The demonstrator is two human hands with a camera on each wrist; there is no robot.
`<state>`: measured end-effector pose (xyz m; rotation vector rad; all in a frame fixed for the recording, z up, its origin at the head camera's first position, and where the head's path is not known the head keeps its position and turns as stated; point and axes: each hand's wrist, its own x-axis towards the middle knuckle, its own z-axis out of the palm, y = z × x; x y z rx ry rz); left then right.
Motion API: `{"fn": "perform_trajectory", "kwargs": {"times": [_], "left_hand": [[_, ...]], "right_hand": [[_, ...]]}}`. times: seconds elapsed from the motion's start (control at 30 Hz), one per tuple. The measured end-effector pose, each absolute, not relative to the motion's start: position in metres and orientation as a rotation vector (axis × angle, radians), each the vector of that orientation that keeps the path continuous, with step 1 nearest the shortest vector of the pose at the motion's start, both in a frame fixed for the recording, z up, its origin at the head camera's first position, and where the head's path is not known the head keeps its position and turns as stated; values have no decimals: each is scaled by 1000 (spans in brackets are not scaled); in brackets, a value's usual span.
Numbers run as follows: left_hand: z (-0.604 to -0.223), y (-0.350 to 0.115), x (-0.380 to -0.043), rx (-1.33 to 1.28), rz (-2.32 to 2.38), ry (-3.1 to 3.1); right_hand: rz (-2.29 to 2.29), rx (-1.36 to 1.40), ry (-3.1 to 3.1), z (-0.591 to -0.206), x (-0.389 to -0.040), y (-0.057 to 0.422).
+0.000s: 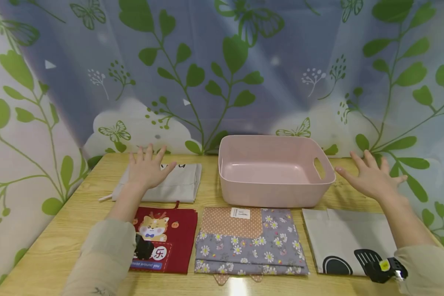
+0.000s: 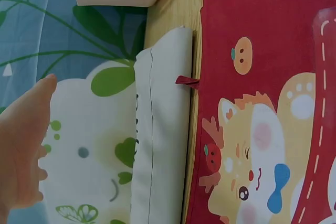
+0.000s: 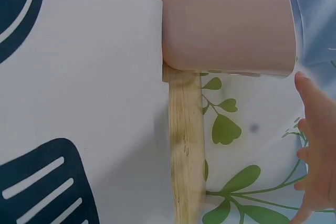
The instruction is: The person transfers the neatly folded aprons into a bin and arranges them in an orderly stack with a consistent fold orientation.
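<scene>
Bin [image 1: 274, 195] stood upright on the table [image 1: 52, 238], between the two hands – the left hand [image 1: 146, 169] well apart from it on its left side, the right hand [image 1: 371, 177] just beside its right end. Both hands were wide, fingers spread and palms turned down, and neither held anything. The right thumb pointed at the bin's right rim; whether it touched, I could not tell. The left hand hung in front of the lettered cloth [image 1: 179, 185], which lay folded to the left of the bin; the left wrist view showed this hand against the curtain [image 1: 207, 24], apart from that cloth.

Three more folded cloths lay in a row on the person's side of the bin. The floral cloth [image 1: 244, 255], grey with daisies and a dotted tan panel, was straight in front of it. To the bin's front left was the red cloth [image 1: 186, 242] with its cartoon animal, a small red loop sticking out at its back edge – partly covered by the left sleeve [image 1: 103, 255]. To the bin's front right was the spatula cloth [image 1: 340, 232], pale with dark prints, under the right forearm.
</scene>
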<state>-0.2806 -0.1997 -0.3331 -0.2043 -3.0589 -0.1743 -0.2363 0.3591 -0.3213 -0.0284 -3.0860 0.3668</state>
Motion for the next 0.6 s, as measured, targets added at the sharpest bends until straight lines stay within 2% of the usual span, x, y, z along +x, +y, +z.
{"fn": "perform_trajectory", "kwargs": {"times": [0.6], "left_hand": [[-329, -192, -271, -212, -212, -3107]], "right_hand": [[325, 16, -3054, -322, -224, 356]]}}
